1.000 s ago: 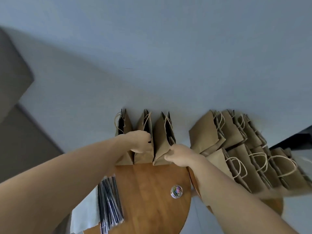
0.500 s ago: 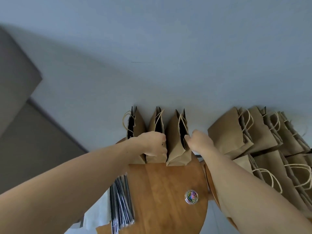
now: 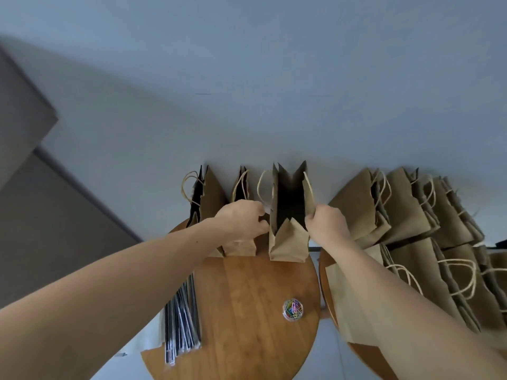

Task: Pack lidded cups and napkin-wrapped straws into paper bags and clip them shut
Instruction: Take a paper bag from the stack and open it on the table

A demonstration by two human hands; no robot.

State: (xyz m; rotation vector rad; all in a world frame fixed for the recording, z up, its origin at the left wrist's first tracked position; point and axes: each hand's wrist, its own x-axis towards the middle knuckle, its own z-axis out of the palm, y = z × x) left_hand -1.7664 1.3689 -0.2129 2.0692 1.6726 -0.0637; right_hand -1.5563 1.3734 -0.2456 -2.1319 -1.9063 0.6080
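**Open kraft bag at the table's far edge, held at both rims**

I am watching the kraft paper bag, which is standing upright at the far edge of the round wooden table, its mouth spread wide and dark inside. The left hand is curling its fingers round the bag's left rim, just below the twine handle. The right hand is pinching the right rim between thumb and fingers.

I am judging the bag to be light and thin, stiff only along its creases and quick to tip or tear under a hard pull. The rims close to the side folds are offering the surest hold.

Two narrower bags are standing just to its left, and a stack of flat bags is leaning on the right. Nearer me, a tub of coloured paper clips and a bundle of dark wrapped straws are lying on the table. No cups are showing.
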